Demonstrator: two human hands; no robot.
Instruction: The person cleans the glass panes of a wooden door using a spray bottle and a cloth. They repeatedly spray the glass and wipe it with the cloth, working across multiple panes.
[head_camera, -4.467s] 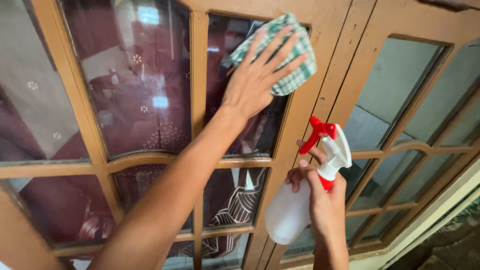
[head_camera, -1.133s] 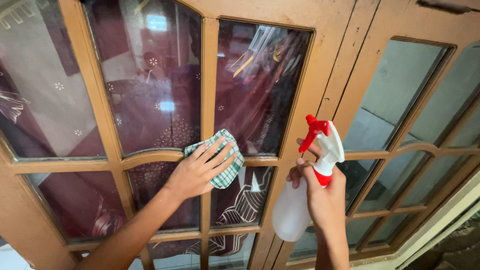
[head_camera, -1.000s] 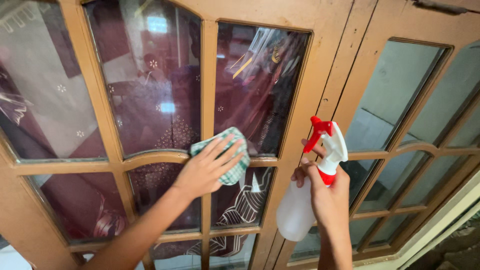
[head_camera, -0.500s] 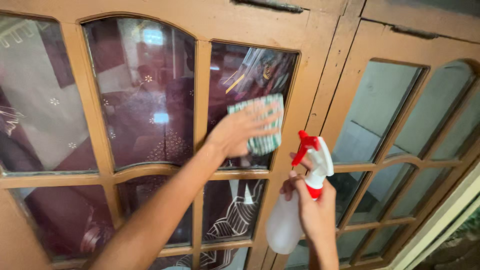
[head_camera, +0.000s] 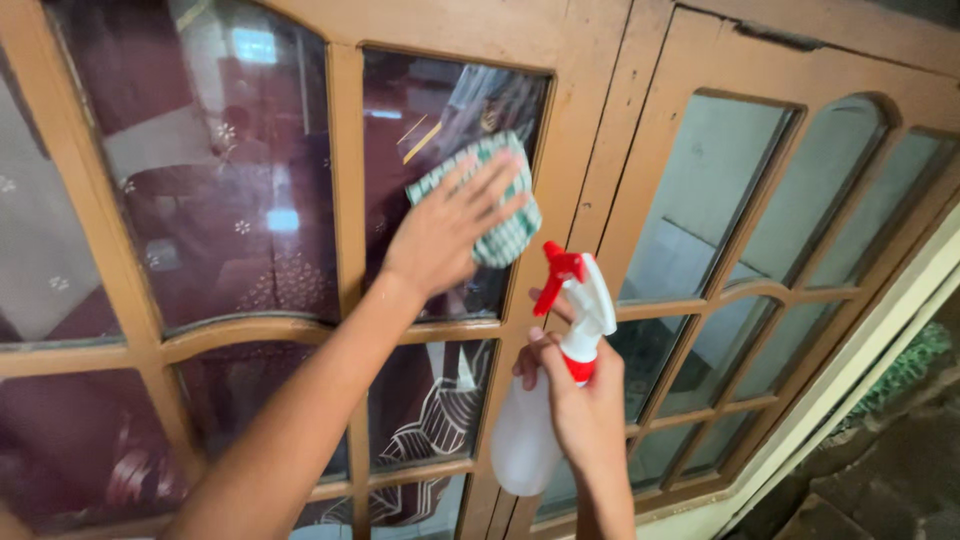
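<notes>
A person's left hand (head_camera: 445, 225) presses a cloth (head_camera: 495, 210) flat against a pane (head_camera: 455, 190) in a brown wooden window frame (head_camera: 345, 180). The fingers (head_camera: 490, 195) are spread wide and lie open over the cloth, pinning it to the glass rather than gripping it. The cloth is green-and-white checked, soft and limp; it looks light and should bunch or slide easily, so a flat palm across its middle holds it best. The glass behind it is stiff and breakable, likely needing only gentle pressure.

Lower and to the right, the right hand (head_camera: 575, 400) is closed around the neck of a spray bottle (head_camera: 530, 430), held upright just in front of the frame. The bottle has a translucent white body and a red trigger (head_camera: 555, 275). It looks like light plastic, possibly slippery if wet, and the narrow neck is the surest hold.
</notes>
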